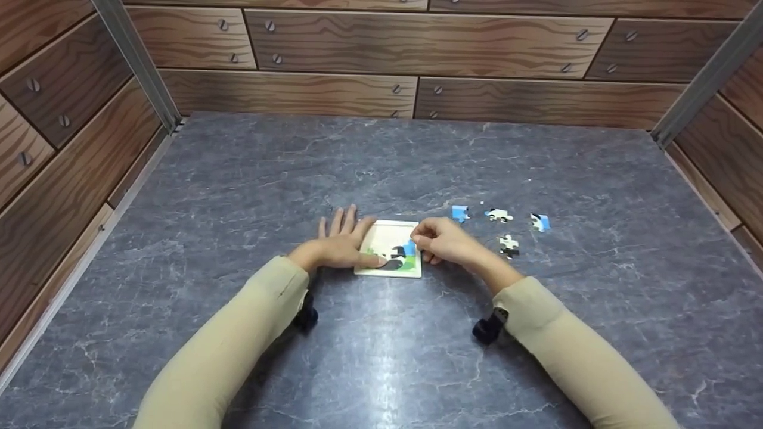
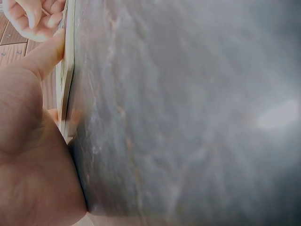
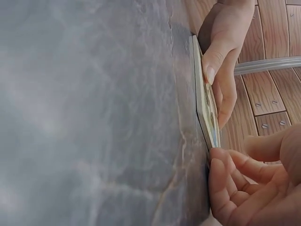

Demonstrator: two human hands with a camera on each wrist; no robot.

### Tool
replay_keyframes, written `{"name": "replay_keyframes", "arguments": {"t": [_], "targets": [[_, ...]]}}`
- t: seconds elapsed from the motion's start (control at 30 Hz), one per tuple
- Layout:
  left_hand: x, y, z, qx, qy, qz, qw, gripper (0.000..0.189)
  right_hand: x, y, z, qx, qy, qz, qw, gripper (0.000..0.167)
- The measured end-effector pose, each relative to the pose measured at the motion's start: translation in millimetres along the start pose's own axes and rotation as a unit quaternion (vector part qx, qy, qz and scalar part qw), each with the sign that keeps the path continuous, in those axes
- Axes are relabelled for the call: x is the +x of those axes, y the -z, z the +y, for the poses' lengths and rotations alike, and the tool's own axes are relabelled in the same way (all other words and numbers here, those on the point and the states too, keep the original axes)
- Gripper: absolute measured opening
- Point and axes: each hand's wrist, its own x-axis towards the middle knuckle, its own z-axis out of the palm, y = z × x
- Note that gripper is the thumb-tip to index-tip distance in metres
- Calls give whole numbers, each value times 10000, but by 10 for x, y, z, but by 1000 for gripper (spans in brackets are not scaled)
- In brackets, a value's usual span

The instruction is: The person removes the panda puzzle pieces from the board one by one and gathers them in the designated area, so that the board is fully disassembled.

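Observation:
A small square puzzle tray lies flat on the table, with panda-picture pieces in its lower part and a blue piece at its right side. My left hand spreads over the tray's left edge, its thumb resting on the lower pieces. At the right edge is my right hand, its fingers bent. In the right wrist view, its fingertips touch the tray's near corner beside the blue patch, and the thumb stands apart from them. No piece shows between them.
Loose puzzle pieces lie right of the tray: a blue one, a black-and-white one, a blue-edged one and another black-and-white one. Wood-patterned walls enclose the grey marbled table at the back and sides.

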Motion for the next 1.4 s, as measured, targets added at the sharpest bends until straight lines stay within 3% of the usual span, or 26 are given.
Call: {"name": "replay_keyframes", "arguments": {"t": [0.43,0.9,1.1,1.4], "targets": [[-26,32,-52,-43,12,19,10000,93,109,-94,-20,-653,244,-76,9975,12],[-27,31,-75,-30,85,43,9999,91,112,-66,25,-206,595,-379,9973,13],[-7,5,-46,-89,91,2,9999,92,69,-22,-13,-325,430,-528,9972,13],[11,-10,-15,-75,63,-15,10000,94,63,22,-31,-394,559,-249,9973,7]]}}
